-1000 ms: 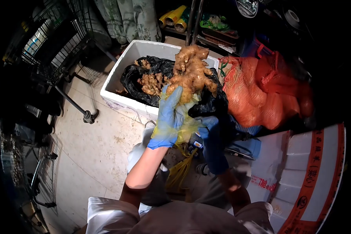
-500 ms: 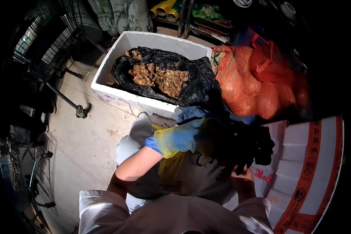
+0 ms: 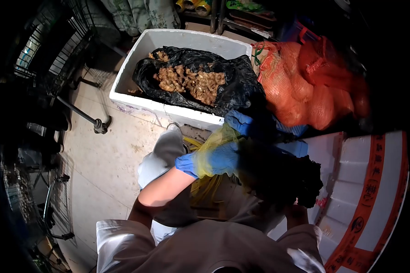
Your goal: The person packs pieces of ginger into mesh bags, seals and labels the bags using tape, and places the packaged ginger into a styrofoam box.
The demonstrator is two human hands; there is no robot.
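My left hand [image 3: 221, 158], in a blue glove, reaches forward from the lower left over my lap. Thin yellow mesh [image 3: 209, 159] wraps its wrist and back and stretches up towards a blue bunched piece [image 3: 239, 122]. Its fingers run into a deep black shadow. Of my right arm, a strip of bare forearm [image 3: 298, 215] shows; the hand is lost in the same blackness. More yellow mesh strips [image 3: 204, 191] lie between my knees. Beyond my hands stands a white foam box [image 3: 168, 110] holding pieces of ginger [image 3: 205, 86] in a black plastic bag [image 3: 241, 82].
Bulging orange net sacks [image 3: 300, 86] rest right of the foam box. White foam boxes with red tape [image 3: 371, 177] stand at my right. Wire racks on wheeled legs [image 3: 100, 126] line the left side of the tiled floor [image 3: 95, 168]. A dark shelf is at the back.
My left hand has shifted slightly right, and the yellow mesh on it now stretches further up beside the blue bunched piece. The surroundings sit a little differently because the view tilted.
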